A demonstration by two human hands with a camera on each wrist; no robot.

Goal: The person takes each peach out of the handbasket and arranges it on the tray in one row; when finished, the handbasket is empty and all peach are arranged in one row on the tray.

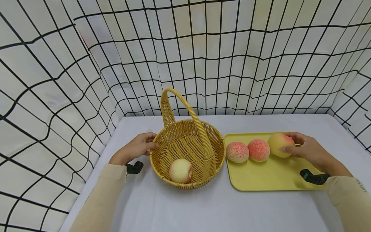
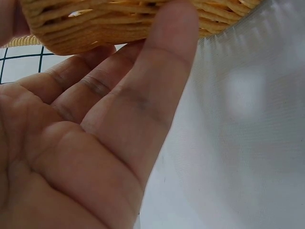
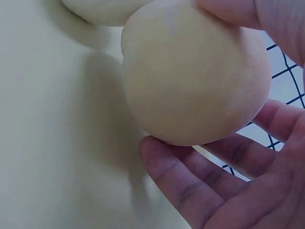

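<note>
A woven yellow basket (image 1: 185, 129) with a tall arched handle stands on the table, one pale peach (image 1: 180, 171) inside near its front. My left hand (image 1: 134, 149) holds the basket's left rim; in the left wrist view the fingers of that hand (image 2: 95, 119) lie against the weave (image 2: 109, 24). At the right, my right hand (image 1: 314, 153) grips a yellow-pink peach (image 1: 279, 145) over the tray's back half. The right wrist view shows this peach (image 3: 195, 71) between the thumb and fingers of the hand (image 3: 238, 181).
A yellow tray (image 1: 261, 180) lies right of the basket. Two speckled pink peaches, one (image 1: 237, 152) beside the basket and another (image 1: 259, 150) next to the gripped peach, sit on it. White cloth (image 1: 185, 209) covers the table; black netting (image 1: 205, 58) over white sheets stands behind and at both sides.
</note>
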